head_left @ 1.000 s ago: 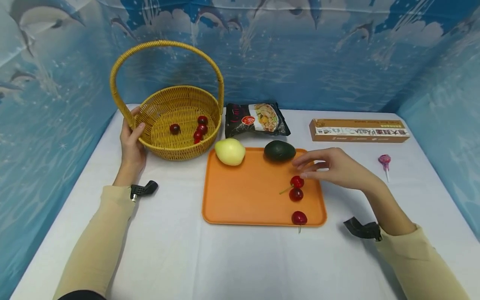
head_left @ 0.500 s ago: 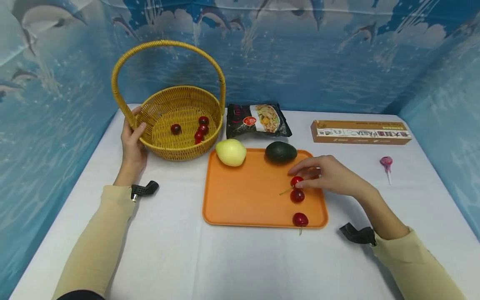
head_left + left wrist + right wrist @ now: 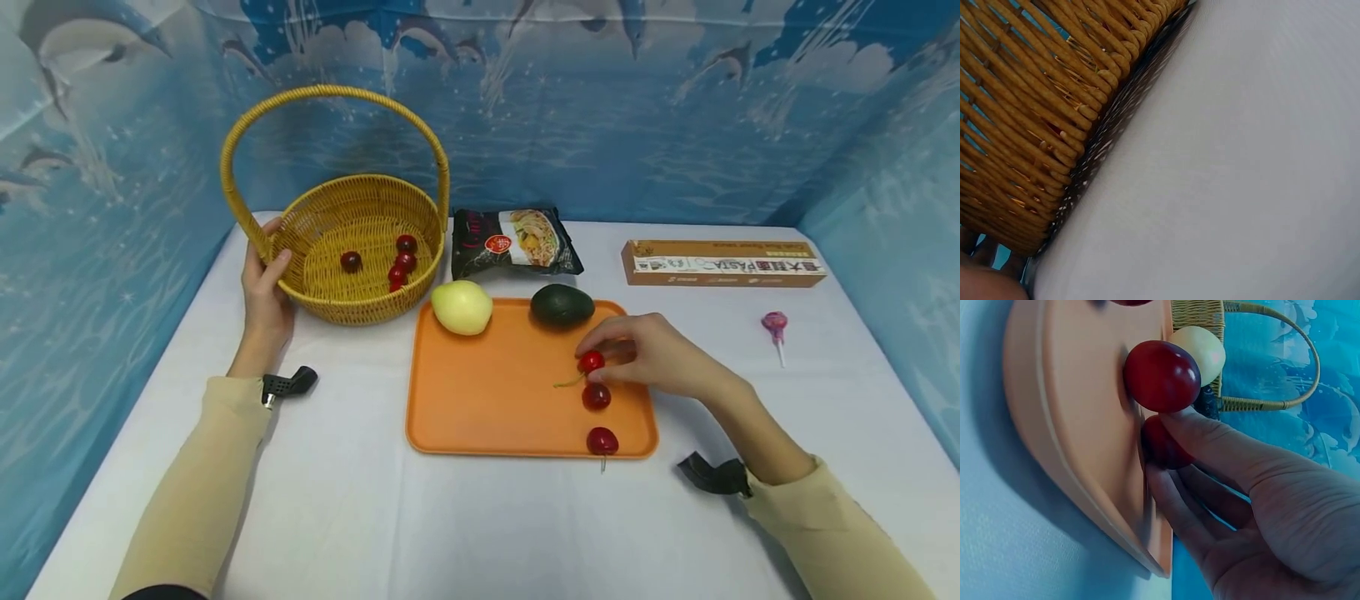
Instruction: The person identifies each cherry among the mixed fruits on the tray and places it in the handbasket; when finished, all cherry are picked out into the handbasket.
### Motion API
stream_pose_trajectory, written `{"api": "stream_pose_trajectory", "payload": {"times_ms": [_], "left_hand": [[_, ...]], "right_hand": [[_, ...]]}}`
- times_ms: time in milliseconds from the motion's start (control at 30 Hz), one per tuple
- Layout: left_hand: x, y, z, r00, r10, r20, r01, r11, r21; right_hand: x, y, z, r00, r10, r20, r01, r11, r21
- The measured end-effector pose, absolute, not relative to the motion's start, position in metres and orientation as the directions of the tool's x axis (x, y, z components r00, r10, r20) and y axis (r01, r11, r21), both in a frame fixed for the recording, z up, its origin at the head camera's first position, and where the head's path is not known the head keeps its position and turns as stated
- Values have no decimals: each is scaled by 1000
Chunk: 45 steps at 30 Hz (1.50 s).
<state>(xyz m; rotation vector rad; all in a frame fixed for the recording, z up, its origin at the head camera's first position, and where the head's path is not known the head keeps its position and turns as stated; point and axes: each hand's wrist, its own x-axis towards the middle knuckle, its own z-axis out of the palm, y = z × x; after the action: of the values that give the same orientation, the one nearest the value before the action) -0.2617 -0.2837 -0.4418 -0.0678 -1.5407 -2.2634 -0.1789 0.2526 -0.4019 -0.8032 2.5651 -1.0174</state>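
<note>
**My right hand [image 3: 647, 357] pinches a red cherry [image 3: 591, 361] at the tray [image 3: 480, 417]**

Farthest left, my left hand [image 3: 266, 298] grips the basket [image 3: 352, 312] by its side, thumb over the front of the rim, fingers passing behind it near the foot of the handle. Inside, a lone cherry [image 3: 350, 262] lies nearer that hand; a cherry cluster [image 3: 406, 261] lies farther from it, toward the right, its lowest fruit partly hidden by the rim.

Between my hands, just past the basket, a yellow fruit [image 3: 462, 308] sits at the tray's far left corner. The noodle packet [image 3: 517, 242] is beyond and left of my right hand, and the avocado [image 3: 562, 306] rests at the tray's far edge, near that hand's fingertips.

My right thumb and forefinger close on the red cherry from either side, its stem pointing left, away from the hand. Whether the fruit touches the tray I cannot tell. Right below my thumb is a second cherry [image 3: 596, 397]; closer to me, a third cherry [image 3: 602, 442] lies with its stem over the tray's edge.

The long box [image 3: 723, 263] is beyond my right hand and to its right; the lollipop [image 3: 775, 325] lies well to its right.
</note>
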Motion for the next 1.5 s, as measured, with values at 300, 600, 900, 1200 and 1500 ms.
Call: {"api": "stream_pose_trajectory", "payload": {"times_ms": [300,600,900,1200,1500], "left_hand": [[-263,-276,-445,-933,-254,253,326,-304,895],[-263,-279,-443,-918,-287,272,360,-318,877],[-264,-281,-441,-914,-310,261,366,-357,859],[-260,-278,-444,-922,-297,250,347,-342,873],[-261,-282,-444,-914,-299,275,368,-321,873]], "right_hand": [[-173,258,-403,-817,-576,23,-457,622,-636],[-175,250,-397,-829,-551,100,-440,530,-725],[-186,226,-374,-830,-544,124,-449,521,-726],[-213,185,-349,-759,-632,157,-524,451,-722],[-245,122,-332,-763,-613,205,-551,451,-702]]}}
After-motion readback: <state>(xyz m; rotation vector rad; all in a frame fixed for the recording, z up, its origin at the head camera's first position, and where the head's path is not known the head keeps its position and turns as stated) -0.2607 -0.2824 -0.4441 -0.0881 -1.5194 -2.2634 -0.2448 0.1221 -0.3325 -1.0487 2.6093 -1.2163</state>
